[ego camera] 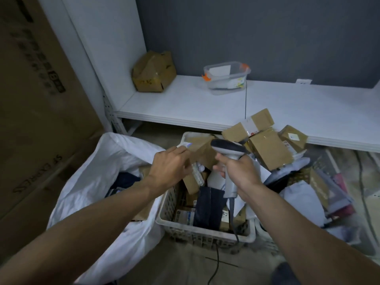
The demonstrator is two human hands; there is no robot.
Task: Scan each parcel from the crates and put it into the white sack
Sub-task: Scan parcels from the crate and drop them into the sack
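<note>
Step in hand: scan. Left grip (170, 167) pinches a brown cardboard parcel (202, 150) by its left side and holds it up over the middle crate (205, 230), with a white label corner showing at the top. Right grip (239, 171) is wrapped round the handle of the scanner (228, 149), head aimed at the parcel from just beside it. Trigger finger is hidden, so can't tell if it's pressed. Next move, my read: once it reads, swing the parcel left and down into the white sack (88, 167). Its mouth gapes open right against the crate's left wall, so the path is short with nothing between. Sack rim is floppy and could fold in. The big carton (41, 99) crowds the sack's far side, so drop inboard. Scanner cable (216, 262) trails over the crate's near rim to the floor; don't drag it. The loose parcel stack (267, 150) on the right is piled up to the shelf (185, 103) edge. Free room is mostly above the crate.
</note>
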